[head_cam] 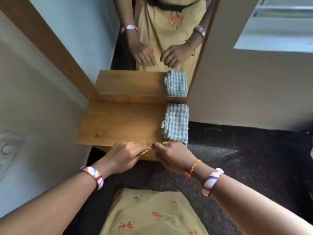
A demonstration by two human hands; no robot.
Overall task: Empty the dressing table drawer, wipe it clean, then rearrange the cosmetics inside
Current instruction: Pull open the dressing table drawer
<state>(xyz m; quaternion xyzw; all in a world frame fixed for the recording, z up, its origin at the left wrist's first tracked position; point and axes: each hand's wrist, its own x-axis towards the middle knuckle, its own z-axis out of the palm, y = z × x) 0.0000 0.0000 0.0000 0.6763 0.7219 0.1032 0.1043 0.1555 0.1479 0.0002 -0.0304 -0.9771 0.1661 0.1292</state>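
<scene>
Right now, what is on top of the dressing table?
Only a folded checked cloth lies on the wooden top, at its right end. The drawer below is shut, so its contents are hidden.

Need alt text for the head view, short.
Both hands, left hand and right hand, reach to the front edge of a wooden dressing table, fingers curled at its closed drawer. A folded checked cloth lies on top, right side, before a mirror.

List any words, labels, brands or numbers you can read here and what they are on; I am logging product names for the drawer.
None: no readable text shows in this view.
The checked cloth and the wooden tabletop carry no lettering.
No cosmetics or their labels are in view.
</scene>
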